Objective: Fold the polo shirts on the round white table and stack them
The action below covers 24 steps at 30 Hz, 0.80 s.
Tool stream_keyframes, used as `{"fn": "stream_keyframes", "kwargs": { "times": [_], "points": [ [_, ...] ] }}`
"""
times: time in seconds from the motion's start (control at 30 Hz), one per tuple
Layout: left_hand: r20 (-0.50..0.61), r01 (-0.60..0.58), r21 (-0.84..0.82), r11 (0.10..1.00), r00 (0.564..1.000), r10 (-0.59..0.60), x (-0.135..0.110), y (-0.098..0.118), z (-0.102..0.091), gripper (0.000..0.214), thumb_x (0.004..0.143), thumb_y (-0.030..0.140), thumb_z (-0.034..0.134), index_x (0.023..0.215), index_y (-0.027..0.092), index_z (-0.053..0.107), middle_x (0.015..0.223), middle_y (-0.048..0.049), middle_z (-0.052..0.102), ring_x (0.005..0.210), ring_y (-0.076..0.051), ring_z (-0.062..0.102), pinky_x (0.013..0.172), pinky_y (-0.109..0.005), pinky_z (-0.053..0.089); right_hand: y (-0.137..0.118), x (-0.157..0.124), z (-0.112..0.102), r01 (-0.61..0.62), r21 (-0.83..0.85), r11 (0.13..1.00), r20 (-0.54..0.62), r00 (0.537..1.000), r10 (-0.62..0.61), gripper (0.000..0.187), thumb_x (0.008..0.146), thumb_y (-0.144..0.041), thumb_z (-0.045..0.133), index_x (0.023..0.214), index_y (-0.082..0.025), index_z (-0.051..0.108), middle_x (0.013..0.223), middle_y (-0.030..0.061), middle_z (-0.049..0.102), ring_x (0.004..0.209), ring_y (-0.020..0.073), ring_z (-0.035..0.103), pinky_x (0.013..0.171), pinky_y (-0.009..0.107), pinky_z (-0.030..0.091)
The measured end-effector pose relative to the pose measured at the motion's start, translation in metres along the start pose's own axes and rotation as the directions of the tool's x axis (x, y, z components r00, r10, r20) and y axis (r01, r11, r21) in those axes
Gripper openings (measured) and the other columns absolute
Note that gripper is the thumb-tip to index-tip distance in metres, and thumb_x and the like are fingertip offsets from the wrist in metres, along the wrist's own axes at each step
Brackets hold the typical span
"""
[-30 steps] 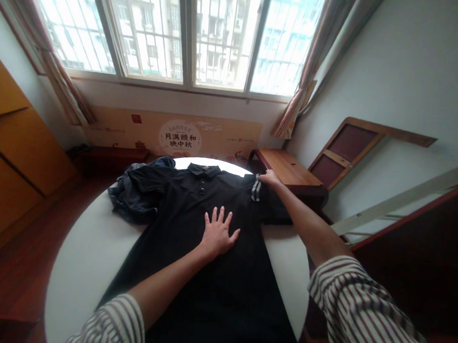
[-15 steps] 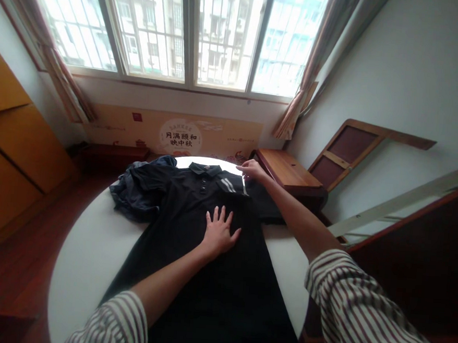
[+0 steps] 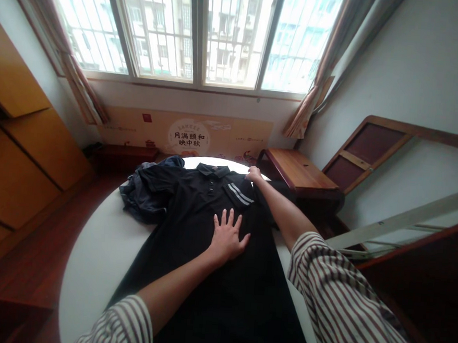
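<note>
While the left hand lies open on the polo shirt, the right hand, grip unclear, touches its shoulder near the far edge of the table.

The black polo shirt is matt knit cloth on a smooth white counter. Beyond that counter, a low wooden stand has a glossy varnish.

On a tan printed board below the window, a round white emblem reads 月满颐和 above 映中秋 in dark characters. Smaller print arcs over those characters and runs along the board on both sides, too small to read.
</note>
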<state>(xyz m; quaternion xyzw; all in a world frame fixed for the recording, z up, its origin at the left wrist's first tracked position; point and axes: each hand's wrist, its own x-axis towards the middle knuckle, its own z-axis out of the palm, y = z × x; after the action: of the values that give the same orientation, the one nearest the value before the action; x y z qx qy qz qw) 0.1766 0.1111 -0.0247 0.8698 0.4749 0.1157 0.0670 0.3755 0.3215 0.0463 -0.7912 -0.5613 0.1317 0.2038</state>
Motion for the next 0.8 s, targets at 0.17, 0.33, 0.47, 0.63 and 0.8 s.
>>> {"fn": "stream_keyframes", "kwargs": {
  "times": [0.17, 0.33, 0.47, 0.63, 0.8],
  "points": [
    [0.011, -0.007, -0.002, 1.000, 1.000, 0.007, 0.000, -0.003, -0.001, 0.072, 0.096, 0.063, 0.028, 0.156, 0.023, 0.032, 0.165, -0.0117, 0.021, 0.151, -0.038, 0.013, 0.118, -0.064, 0.014, 0.005, -0.010, -0.009, 0.050, -0.109, 0.993, -0.069, 0.996, -0.058, 0.031, 0.092, -0.025, 0.064, 0.122, -0.016, 0.061, 0.122, 0.0122, 0.062, 0.110, 0.0250, 0.061, 0.094, 0.038, 0.050],
    [-0.005, -0.008, -0.048, 0.999, 1.000, 0.008, 0.000, 0.000, 0.006, 0.063, 0.098, 0.051, 0.035, 0.154, 0.022, 0.036, 0.163, -0.0119, 0.026, 0.150, -0.038, 0.016, 0.117, -0.066, 0.015, -0.010, -0.061, -0.012, 0.276, -0.190, 0.942, -0.078, 0.953, -0.294, 0.033, 0.091, -0.020, 0.056, 0.122, -0.012, 0.063, 0.127, 0.0185, 0.058, 0.120, 0.0301, 0.054, 0.100, 0.034, 0.043],
    [-0.062, 0.069, -0.149, 0.986, 0.995, -0.079, 0.014, -0.011, -0.015, 0.043, 0.095, 0.026, 0.042, 0.134, 0.017, 0.059, 0.144, -0.0130, 0.053, 0.136, -0.031, 0.044, 0.113, -0.049, 0.036, -0.029, -0.127, -0.003, 0.505, -0.187, 0.843, -0.024, 0.855, -0.518, 0.031, 0.095, -0.019, 0.048, 0.121, -0.015, 0.063, 0.123, 0.0141, 0.061, 0.115, 0.0265, 0.057, 0.100, 0.034, 0.043],
    [-0.263, 0.360, -0.196, 0.912, 0.877, -0.403, 0.035, -0.101, -0.100, 0.030, 0.092, 0.013, 0.041, 0.101, 0.018, 0.070, 0.110, -0.0129, 0.066, 0.106, -0.025, 0.063, 0.097, -0.034, 0.048, -0.039, -0.211, 0.021, 0.704, -0.054, 0.709, 0.024, 0.710, -0.704, 0.031, 0.096, -0.020, 0.047, 0.123, -0.012, 0.062, 0.117, 0.0144, 0.064, 0.110, 0.0239, 0.061, 0.098, 0.034, 0.047],
    [-0.393, 0.732, -0.218, 0.646, 0.539, -0.745, 0.028, -0.212, -0.159, 0.045, 0.092, 0.031, 0.056, 0.127, 0.003, 0.055, 0.135, -0.0308, 0.052, 0.129, -0.042, 0.049, 0.102, -0.048, 0.044, -0.057, -0.294, 0.056, 0.838, 0.165, 0.520, 0.281, 0.465, -0.839, 0.061, 0.096, -0.052, 0.052, 0.146, -0.019, 0.048, 0.149, 0.0153, 0.048, 0.136, 0.0336, 0.045, 0.112, 0.052, 0.036]
  ]
}}
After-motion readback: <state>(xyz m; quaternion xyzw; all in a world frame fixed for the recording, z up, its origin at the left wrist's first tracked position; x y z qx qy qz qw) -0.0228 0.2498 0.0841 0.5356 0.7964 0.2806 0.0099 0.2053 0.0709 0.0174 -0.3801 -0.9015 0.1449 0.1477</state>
